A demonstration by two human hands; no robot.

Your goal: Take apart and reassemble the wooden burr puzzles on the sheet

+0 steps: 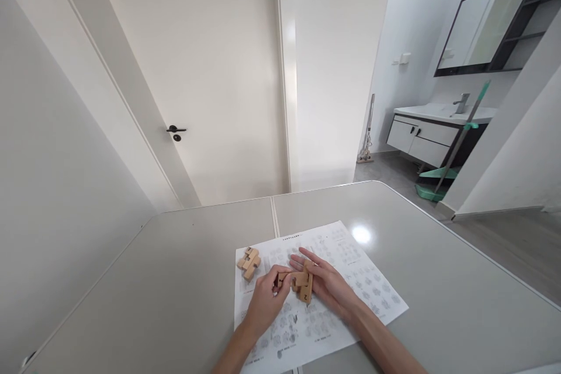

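Observation:
My left hand [266, 299] is closed, pinching a notched wooden puzzle piece [300, 279] between thumb and fingers. A second wooden puzzle piece [305, 294], marked with a dark "2", rests against my right hand [335, 287], whose thumb grips it from the side. Some right fingers stretch out behind the wood. The two pieces touch or cross each other; whether they are interlocked I cannot tell. Left of my hands, a small cluster of wooden puzzle pieces [249, 263] lies on the printed sheet [326, 235]. The sheet's small grey diagrams are too blurred to read.
The sheet lies on a grey table [197, 280] with a seam down its middle. Beyond the far edge stands a pale door [219, 70] with a black handle [176, 129]. To the right are a washbasin cabinet [423, 134] and a green dustpan [429, 192].

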